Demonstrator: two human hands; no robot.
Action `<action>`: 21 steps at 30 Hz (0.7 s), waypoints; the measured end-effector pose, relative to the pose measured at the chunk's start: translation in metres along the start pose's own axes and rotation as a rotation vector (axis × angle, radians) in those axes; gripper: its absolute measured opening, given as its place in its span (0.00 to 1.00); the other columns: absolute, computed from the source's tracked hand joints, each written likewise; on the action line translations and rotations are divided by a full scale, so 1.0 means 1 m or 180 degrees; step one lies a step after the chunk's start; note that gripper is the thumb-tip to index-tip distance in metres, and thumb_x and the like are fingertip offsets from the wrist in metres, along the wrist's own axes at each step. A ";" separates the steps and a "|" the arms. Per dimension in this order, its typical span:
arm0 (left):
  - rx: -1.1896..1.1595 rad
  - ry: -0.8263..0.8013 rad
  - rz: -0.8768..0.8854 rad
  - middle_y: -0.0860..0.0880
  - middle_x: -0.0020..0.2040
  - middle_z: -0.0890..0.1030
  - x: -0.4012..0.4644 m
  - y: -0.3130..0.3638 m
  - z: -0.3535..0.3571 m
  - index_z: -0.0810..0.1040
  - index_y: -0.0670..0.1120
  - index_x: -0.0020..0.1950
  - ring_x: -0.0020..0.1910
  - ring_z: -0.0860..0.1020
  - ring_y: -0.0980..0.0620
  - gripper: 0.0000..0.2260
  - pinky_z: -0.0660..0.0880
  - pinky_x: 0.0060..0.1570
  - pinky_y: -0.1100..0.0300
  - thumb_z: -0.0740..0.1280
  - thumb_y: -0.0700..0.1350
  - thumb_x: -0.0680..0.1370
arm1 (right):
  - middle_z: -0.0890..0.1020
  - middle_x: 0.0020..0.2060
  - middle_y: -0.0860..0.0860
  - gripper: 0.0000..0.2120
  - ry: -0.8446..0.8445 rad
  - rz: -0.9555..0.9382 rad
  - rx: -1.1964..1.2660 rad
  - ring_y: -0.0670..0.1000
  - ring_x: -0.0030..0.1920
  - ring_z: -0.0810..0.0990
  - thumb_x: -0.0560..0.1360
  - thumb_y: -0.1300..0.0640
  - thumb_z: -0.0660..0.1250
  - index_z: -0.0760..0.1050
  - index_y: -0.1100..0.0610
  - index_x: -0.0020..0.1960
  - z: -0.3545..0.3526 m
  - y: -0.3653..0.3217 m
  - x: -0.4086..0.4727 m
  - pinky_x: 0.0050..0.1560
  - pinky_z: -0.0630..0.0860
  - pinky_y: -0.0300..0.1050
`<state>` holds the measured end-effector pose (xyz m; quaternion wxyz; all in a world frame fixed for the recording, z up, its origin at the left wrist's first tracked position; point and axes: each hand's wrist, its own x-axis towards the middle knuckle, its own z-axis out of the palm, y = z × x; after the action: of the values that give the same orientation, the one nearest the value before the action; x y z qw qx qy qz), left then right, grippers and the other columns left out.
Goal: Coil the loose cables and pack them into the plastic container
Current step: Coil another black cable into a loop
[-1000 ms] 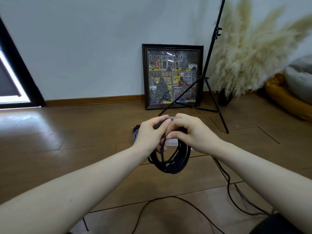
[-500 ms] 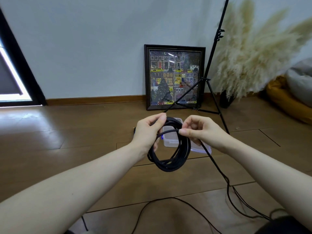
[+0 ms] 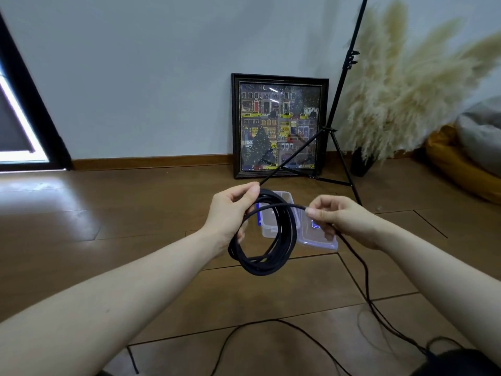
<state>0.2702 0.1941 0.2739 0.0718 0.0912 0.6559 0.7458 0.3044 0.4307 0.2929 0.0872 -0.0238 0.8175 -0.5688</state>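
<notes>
Since a second ago the hands have drawn apart: then they met above the coil, now the right hand [image 3: 349, 221] sits well to the right, stretching a straight run of cable from the left. The coil [image 3: 267, 240] is black, several loops thick, hanging in the air in front of the clear box [image 3: 273, 229] and lid [image 3: 317, 237] on the floor [image 3: 108, 226]. The left hand [image 3: 230, 210] grips the coil's top, fingers curled round it. The right hand pinches the cable between thumb and fingers; the slack trails down to the floor.
</notes>
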 end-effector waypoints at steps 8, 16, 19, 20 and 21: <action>-0.0188 -0.0514 -0.0320 0.47 0.32 0.73 -0.002 0.002 -0.001 0.82 0.51 0.59 0.17 0.62 0.54 0.11 0.59 0.18 0.67 0.64 0.52 0.82 | 0.73 0.23 0.44 0.10 0.0932 -0.0452 -0.0036 0.42 0.23 0.67 0.74 0.53 0.73 0.74 0.56 0.40 0.016 -0.006 0.010 0.24 0.64 0.34; -0.0466 -0.0643 -0.0282 0.47 0.31 0.73 -0.002 0.004 0.001 0.80 0.48 0.64 0.17 0.61 0.55 0.13 0.59 0.18 0.68 0.68 0.43 0.79 | 0.76 0.32 0.49 0.11 0.0994 -0.0284 -0.0110 0.44 0.24 0.71 0.75 0.49 0.71 0.77 0.56 0.48 0.025 -0.002 0.014 0.26 0.68 0.36; -0.0504 -0.0695 -0.0220 0.47 0.31 0.72 -0.003 0.006 0.001 0.79 0.47 0.64 0.17 0.61 0.55 0.13 0.59 0.17 0.68 0.68 0.43 0.79 | 0.77 0.31 0.51 0.19 0.0348 0.0038 -0.0028 0.47 0.25 0.71 0.78 0.41 0.63 0.76 0.54 0.59 0.023 0.005 0.012 0.28 0.70 0.41; -0.0495 -0.0727 -0.0205 0.48 0.31 0.72 -0.003 0.006 0.001 0.79 0.47 0.65 0.17 0.61 0.55 0.14 0.60 0.17 0.67 0.68 0.43 0.79 | 0.79 0.32 0.51 0.22 0.0045 0.0141 -0.0003 0.47 0.25 0.70 0.78 0.38 0.59 0.76 0.53 0.60 0.023 0.007 0.011 0.29 0.69 0.41; -0.0477 -0.0759 -0.0186 0.48 0.31 0.72 -0.004 0.006 0.000 0.79 0.47 0.65 0.17 0.61 0.55 0.14 0.60 0.17 0.67 0.69 0.43 0.79 | 0.82 0.36 0.51 0.25 -0.0239 0.0224 0.0035 0.47 0.24 0.69 0.77 0.35 0.56 0.75 0.52 0.62 0.023 0.008 0.010 0.31 0.70 0.41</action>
<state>0.2738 0.1928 0.2794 0.1774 0.1545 0.5876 0.7742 0.2993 0.4111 0.2768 0.1379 -0.0158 0.8108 -0.5686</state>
